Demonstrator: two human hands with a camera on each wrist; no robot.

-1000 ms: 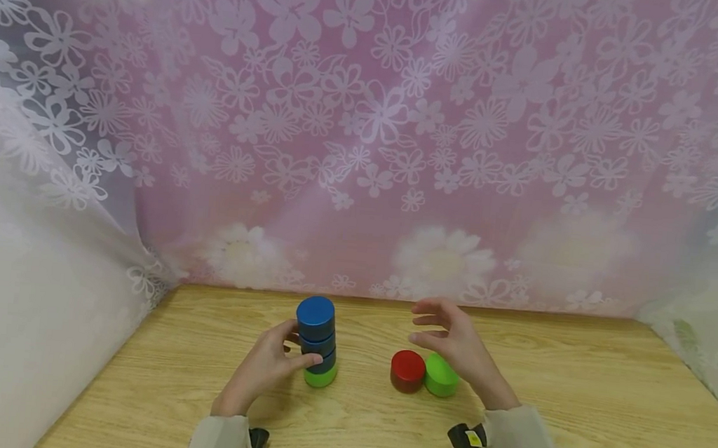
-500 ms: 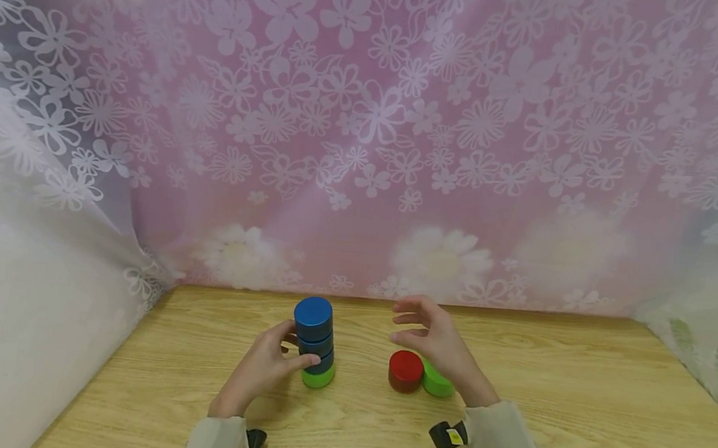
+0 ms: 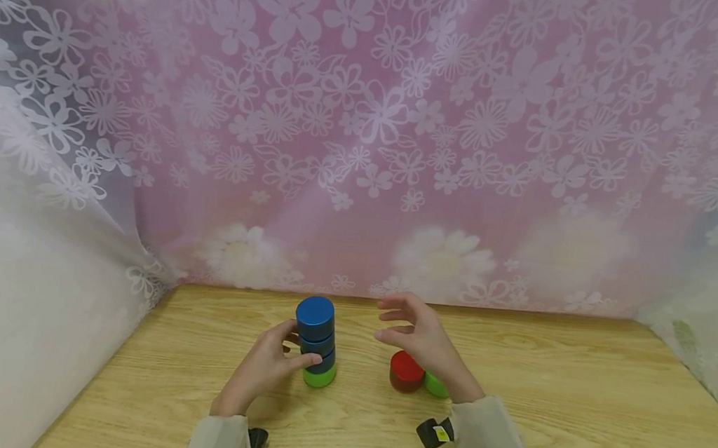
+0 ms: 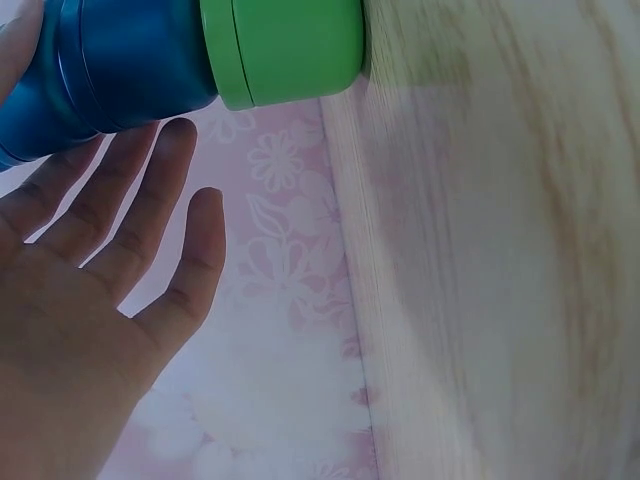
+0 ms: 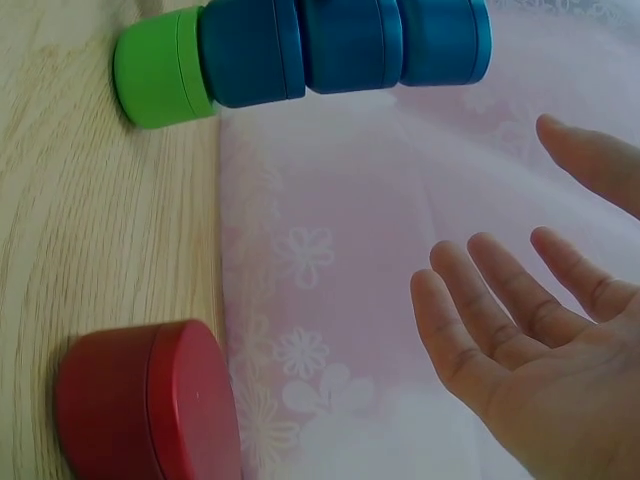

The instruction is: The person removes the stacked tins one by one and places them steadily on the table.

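A stack of round lidded tins stands upright on the table, with a green tin [image 3: 319,377] at the bottom and three blue tins [image 3: 315,313] above it. My left hand [image 3: 264,366] holds the stack from the left, thumb across the front of a blue tin and fingers behind. In the left wrist view those fingers reach along the blue tins [image 4: 145,60]. My right hand [image 3: 418,333] hovers right of the stack, holding nothing, fingers spread and slightly bent. Below it are a red tin [image 3: 406,372] and, partly hidden by the wrist, a second green tin [image 3: 437,386].
The wooden table [image 3: 574,381] runs back to a pink floral curtain [image 3: 365,147]. White sheer cloth [image 3: 42,311] hangs at the left, and more patterned cloth [image 3: 714,301] hangs at the right. Black wrist cameras [image 3: 434,434] sit at both cuffs.
My right hand has moved left, closer to the stack, and its wrist now covers more of the loose green tin. The left hand and the stack have stayed in place.
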